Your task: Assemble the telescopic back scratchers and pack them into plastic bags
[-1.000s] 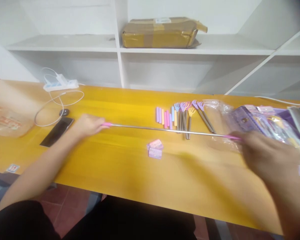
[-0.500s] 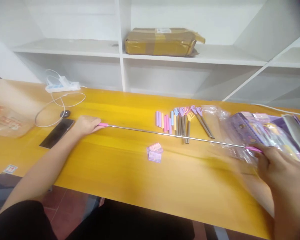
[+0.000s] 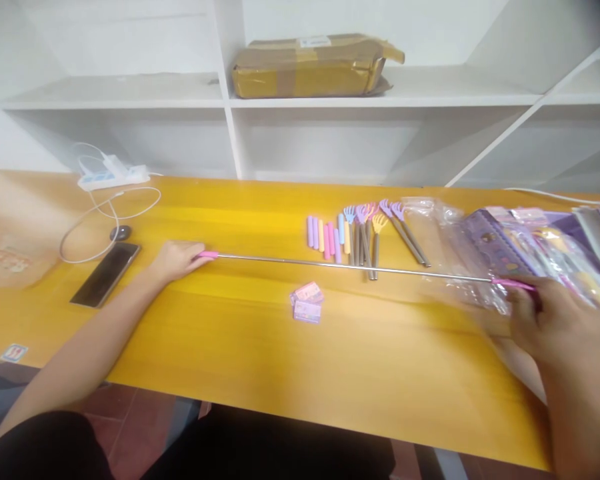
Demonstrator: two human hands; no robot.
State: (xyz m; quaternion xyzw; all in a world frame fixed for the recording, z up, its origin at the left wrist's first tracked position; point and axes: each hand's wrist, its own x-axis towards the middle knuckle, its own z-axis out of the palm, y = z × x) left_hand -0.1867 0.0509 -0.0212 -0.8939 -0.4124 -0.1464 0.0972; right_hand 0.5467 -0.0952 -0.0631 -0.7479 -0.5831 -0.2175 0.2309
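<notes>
A long thin metal rod (image 3: 330, 265) with pink ends stretches nearly level above the yellow table (image 3: 240, 347). My left hand (image 3: 180, 260) is closed on its left pink end, my right hand (image 3: 550, 310) on its right pink end. Behind the rod lie several short pastel tubes (image 3: 325, 239) in purple, yellow, pink and blue. Beside them are several hand-shaped scratchers (image 3: 365, 233) with grey metal shafts, two of them (image 3: 405, 233) lying apart at a slant. In front of the rod is a small pile of pink and purple cards (image 3: 307, 303).
At the right are clear plastic bags (image 3: 440, 227) and a purple box (image 3: 500, 240) with packaged items. On the left lie a phone (image 3: 105, 275), a mouse (image 3: 121, 233), a power strip (image 3: 114, 177) with a cable, and a plastic bag (image 3: 15, 247). A cardboard box (image 3: 310, 70) rests on the shelf.
The camera view has shifted slightly. Both hands still hold the rod's ends; the rod now looks more level, with its right end higher in view.
</notes>
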